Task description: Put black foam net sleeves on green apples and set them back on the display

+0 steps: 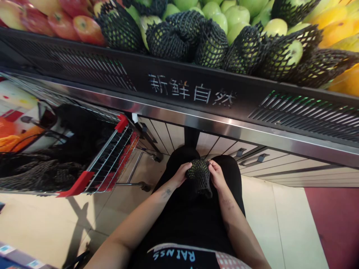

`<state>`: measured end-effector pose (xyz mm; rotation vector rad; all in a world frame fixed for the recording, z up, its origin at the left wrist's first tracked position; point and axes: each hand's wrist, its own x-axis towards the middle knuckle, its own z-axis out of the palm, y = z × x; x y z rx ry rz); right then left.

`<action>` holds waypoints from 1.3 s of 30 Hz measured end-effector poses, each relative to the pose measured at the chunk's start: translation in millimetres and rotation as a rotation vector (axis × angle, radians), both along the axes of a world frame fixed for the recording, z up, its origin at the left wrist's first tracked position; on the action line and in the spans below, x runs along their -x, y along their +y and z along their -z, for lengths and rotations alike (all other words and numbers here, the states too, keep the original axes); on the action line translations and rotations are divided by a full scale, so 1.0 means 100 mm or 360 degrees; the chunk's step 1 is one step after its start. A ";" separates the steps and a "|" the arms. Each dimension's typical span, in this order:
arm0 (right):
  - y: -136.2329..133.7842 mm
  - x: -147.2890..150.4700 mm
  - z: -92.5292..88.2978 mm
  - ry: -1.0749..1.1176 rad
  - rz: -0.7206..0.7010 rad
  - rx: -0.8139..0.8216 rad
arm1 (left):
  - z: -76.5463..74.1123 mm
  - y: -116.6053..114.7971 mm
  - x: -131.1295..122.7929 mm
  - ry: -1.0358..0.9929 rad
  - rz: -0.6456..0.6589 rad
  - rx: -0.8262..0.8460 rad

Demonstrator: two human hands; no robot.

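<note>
Over my lap is a round green fruit (197, 169) covered by a black foam net sleeve (204, 183), whose loose end hangs down toward me. My left hand (183, 174) is closed on the netted fruit from the left side. On the other side, the fingers of my right hand (216, 175) pinch the edge of the net. The fruit's exact kind is hard to make out under the mesh. Beyond my knees, more green fruit in the same black nets (211, 43) lies along the front of the display.
A black display rail (179, 80) with a metal edge (179, 116) runs across in front. Behind it are red apples (88, 30), green apples (237, 16) and orange-yellow fruit (336, 26). At left stands a shopping cart (77, 183) holding a heap of black nets (50, 173).
</note>
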<state>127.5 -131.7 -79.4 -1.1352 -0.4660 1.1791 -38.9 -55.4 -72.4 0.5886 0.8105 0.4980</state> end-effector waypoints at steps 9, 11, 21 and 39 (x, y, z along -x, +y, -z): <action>0.13 0.12 0.14 0.0160 0.0022 0.0118 | -0.05 -0.02 0.00 -0.0010 0.0034 0.0107; 0.09 0.10 0.10 0.0211 -0.0036 0.0095 | -0.04 -0.02 -0.01 -0.0010 -0.0028 0.0158; -0.13 -0.09 0.06 0.0543 -0.0407 0.0077 | 0.02 -0.06 -0.05 0.0166 -0.0219 0.0130; -0.06 0.02 0.20 0.0302 -0.0317 0.0033 | -0.34 -0.19 -0.13 0.0442 -0.0277 -0.0728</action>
